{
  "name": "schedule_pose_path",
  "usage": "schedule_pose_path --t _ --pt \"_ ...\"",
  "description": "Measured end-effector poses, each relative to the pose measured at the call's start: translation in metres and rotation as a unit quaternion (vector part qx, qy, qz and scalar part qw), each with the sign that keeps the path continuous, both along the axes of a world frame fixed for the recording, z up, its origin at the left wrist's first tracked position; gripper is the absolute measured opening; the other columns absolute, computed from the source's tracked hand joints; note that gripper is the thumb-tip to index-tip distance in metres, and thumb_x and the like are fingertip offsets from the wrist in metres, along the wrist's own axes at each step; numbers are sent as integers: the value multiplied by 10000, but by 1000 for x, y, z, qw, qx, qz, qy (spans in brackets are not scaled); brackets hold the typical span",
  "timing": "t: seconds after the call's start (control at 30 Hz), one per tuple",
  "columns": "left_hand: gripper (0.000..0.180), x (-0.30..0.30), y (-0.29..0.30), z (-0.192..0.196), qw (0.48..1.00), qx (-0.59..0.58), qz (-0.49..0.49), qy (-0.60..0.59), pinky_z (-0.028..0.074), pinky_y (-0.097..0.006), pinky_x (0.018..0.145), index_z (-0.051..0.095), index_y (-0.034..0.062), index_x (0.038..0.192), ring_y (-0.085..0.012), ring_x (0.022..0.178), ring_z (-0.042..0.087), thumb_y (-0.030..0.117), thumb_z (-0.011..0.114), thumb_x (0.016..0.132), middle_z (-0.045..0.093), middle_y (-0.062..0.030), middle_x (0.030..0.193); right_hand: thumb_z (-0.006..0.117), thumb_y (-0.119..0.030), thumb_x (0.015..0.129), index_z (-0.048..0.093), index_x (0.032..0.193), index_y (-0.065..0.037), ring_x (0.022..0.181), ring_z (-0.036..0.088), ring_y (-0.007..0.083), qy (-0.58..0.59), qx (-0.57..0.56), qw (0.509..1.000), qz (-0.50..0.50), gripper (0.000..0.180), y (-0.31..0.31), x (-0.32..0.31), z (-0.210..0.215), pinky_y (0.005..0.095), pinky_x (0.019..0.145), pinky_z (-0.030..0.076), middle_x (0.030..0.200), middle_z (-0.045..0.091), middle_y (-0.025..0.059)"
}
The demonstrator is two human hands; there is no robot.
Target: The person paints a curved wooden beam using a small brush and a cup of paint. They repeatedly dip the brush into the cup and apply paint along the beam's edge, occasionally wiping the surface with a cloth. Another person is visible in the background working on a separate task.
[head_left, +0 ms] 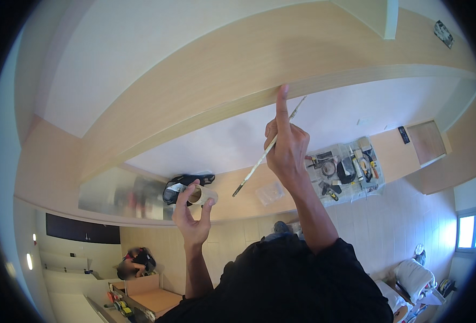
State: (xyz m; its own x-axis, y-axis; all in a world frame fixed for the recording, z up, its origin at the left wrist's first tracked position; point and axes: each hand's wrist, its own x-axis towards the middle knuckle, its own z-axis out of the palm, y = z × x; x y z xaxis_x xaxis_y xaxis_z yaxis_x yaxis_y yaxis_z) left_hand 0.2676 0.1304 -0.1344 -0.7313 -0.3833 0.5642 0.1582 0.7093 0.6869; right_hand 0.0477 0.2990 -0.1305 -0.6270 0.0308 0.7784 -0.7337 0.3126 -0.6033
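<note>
My left hand (193, 226) grips a small pale cylindrical cup (209, 196) around its side, tilted so its open mouth shows a brownish inside. Between the curled fingers of my right hand (287, 145) is a thin, pale-handled paintbrush (257, 163), slanting from lower left to upper right. The index finger of that hand points upward, its tip at the front edge of a light wood shelf (211, 116). Whether the fingertip presses on the edge is hard to tell. The brush's upper end stands just below the edge, apart from it.
Below the shelf, a wood counter (397, 156) bears a plastic sheet (375, 191) covered with several tools. A black bag (200, 178) lies behind my left hand. Clear plastic packaging (270, 192) rests on the counter. Another person (135, 264) crouches at lower left, near a wooden box (157, 293).
</note>
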Motion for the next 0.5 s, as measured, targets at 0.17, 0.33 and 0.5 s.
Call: schedule_pose_path --t 0.17,0.33,0.5 --pt "532 -3 -10 -3 1000 -6 -15 11 498 -407 1039 566 -34 1323 -301 1208 647 -64 779 836 675 -233 1261 631 72 773 335 1589 30 370 417 197 -12 5 1000 -6 869 -1 5 1 318 446 383 458 455 45" --pt "528 -7 -15 -4 1000 -5 -25 13 501 -403 1035 565 -42 1324 -293 1206 647 -66 775 840 672 -239 1266 635 80 757 370 1574 33 382 434 197 2 6 1000 -9 860 0 6 2 316 453 388 466 445 46" --pt "530 -9 -15 -4 1000 -11 -27 4 506 -400 1028 568 -41 1331 -292 1204 646 -62 775 844 665 -244 1291 626 86 783 411 1553 31 397 454 196 8 19 1000 12 801 3 11 4 310 461 399 486 464 54"
